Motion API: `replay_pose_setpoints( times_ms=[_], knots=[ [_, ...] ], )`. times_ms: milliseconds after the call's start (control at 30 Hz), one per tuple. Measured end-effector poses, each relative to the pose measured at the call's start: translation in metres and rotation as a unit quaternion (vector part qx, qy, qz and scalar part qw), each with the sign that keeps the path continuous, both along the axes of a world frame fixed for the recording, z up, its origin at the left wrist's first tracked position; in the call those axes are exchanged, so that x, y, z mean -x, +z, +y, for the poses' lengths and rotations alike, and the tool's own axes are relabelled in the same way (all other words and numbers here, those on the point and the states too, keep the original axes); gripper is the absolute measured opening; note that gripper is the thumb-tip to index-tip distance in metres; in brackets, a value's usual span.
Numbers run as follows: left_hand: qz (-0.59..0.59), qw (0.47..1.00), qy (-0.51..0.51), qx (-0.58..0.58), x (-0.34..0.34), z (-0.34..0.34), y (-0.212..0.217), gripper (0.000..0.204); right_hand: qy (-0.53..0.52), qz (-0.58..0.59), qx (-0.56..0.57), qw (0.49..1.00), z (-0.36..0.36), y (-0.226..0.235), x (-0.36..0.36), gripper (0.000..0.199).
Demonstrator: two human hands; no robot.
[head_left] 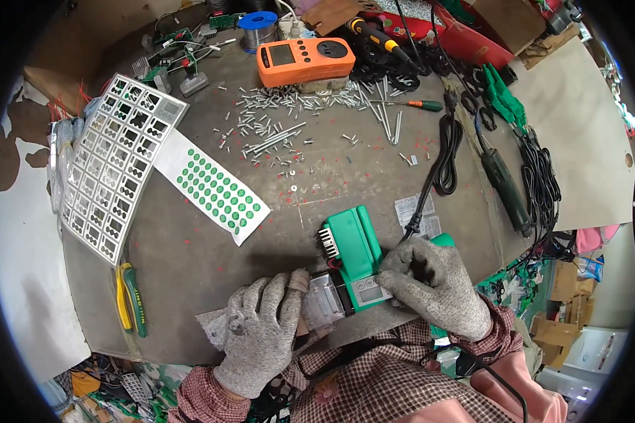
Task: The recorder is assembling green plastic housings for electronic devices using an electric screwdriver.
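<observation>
The green housing (358,243) lies near the front edge of the surface (169,282), between the two hands. The right hand (441,287) has bent fingers, close together at the grey panel (369,288); whether they pinch it, I cannot tell. The left hand (257,338) has its fingers side by side, beside the clear plastic part (322,301), their grip unclear. Probably it is better to steady the housing and press the panel evenly.
</observation>
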State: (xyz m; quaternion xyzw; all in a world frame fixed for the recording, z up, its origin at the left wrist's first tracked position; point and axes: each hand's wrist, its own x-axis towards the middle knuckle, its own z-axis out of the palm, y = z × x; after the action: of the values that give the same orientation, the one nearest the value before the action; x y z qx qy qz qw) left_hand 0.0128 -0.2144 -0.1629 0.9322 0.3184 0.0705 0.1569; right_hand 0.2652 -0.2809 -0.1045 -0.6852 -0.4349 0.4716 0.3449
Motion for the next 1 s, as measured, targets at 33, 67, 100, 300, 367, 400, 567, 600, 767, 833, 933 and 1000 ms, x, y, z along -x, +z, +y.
replay_pose_setpoints(
  times_ms=[33,67,100,300,367,400,567,600,767,833,933,1000],
  knots=[
    [0.005,1.0,-0.003,-0.009,0.0,0.0,0.0,0.065,0.0,0.0,0.0,1.0,-0.001,0.0,0.0,0.013],
    [0.005,1.0,-0.004,-0.009,0.0,-0.001,0.0,0.065,0.005,-0.015,-0.013,1.0,-0.001,0.001,0.001,0.013],
    [0.003,1.0,0.0,-0.003,0.0,-0.001,0.0,0.065,0.01,-0.031,-0.027,0.999,-0.003,0.001,0.001,0.013],
    [-0.041,0.996,-0.073,-0.033,-0.004,0.001,-0.003,0.069,0.085,-0.315,-0.22,0.919,-0.004,-0.015,0.008,0.017],
    [-0.03,0.998,-0.057,0.0,-0.005,0.0,0.0,0.065,0.062,-0.346,-0.132,0.927,-0.013,-0.002,0.016,0.03],
    [-0.032,0.998,-0.056,0.0,-0.006,0.0,0.001,0.065,0.111,-0.403,-0.183,0.89,-0.017,-0.003,0.015,0.036],
    [-0.031,0.998,-0.048,-0.007,-0.005,-0.001,0.003,0.064,0.201,-0.421,-0.246,0.85,-0.039,-0.018,-0.001,0.051],
    [-0.033,0.998,-0.048,-0.01,-0.005,-0.001,0.003,0.064,0.217,-0.43,-0.249,0.84,-0.043,-0.017,-0.003,0.048],
    [-0.026,0.999,-0.038,-0.005,-0.005,-0.004,0.005,0.066,0.208,-0.421,-0.266,0.842,-0.027,-0.01,-0.012,0.042],
    [-0.028,0.999,-0.041,-0.004,-0.008,-0.003,0.007,0.066,0.237,-0.469,-0.253,0.812,-0.025,-0.008,-0.011,0.038],
    [-0.02,0.999,-0.038,0.001,-0.005,-0.007,0.007,0.067,0.279,-0.499,-0.227,0.788,-0.022,0.001,-0.007,0.037],
    [-0.02,0.999,-0.036,-0.003,-0.004,-0.004,0.006,0.066,0.278,-0.506,-0.232,0.783,-0.02,-0.001,-0.006,0.038]
  ],
)
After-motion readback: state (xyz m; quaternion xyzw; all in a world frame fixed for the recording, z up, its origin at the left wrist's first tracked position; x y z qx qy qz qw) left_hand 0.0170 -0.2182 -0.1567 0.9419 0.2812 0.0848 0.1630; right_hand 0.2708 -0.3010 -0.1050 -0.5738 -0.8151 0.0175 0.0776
